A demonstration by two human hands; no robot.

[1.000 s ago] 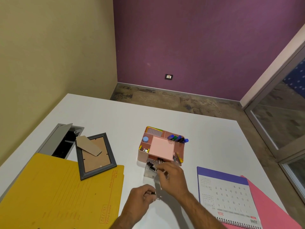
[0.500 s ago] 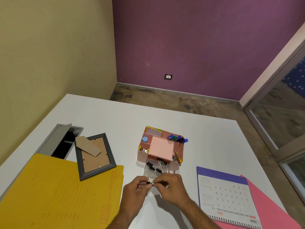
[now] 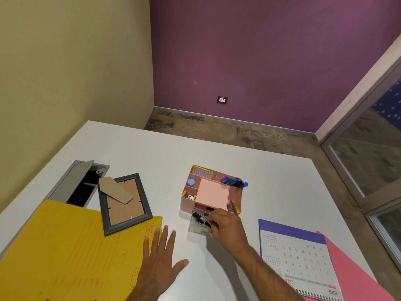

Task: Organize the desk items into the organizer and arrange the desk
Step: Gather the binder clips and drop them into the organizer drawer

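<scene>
Purple wall (image 3: 271, 61) w/ socket (image 3: 222, 99), yellow wall (image 3: 71, 61), mottled floor (image 3: 227, 131), glass door (image 3: 368, 153) at right.

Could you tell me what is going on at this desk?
A person is tidying binder clips into the clear drawer pulled out of the pink organizer. The right hand reaches into the drawer among the clips; the left hand lies flat and open on the desk, partly over the yellow folder.

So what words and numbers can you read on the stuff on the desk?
"JUNE" stands upside down on the desk calendar, near its spiral edge.
"2026", in red and also upside down, is on the same calendar.
The calendar's date numbers are too small to read surely.
The red print along the yellow file folder edge is too blurred to read.
The wall socket shows no readable text.
</scene>
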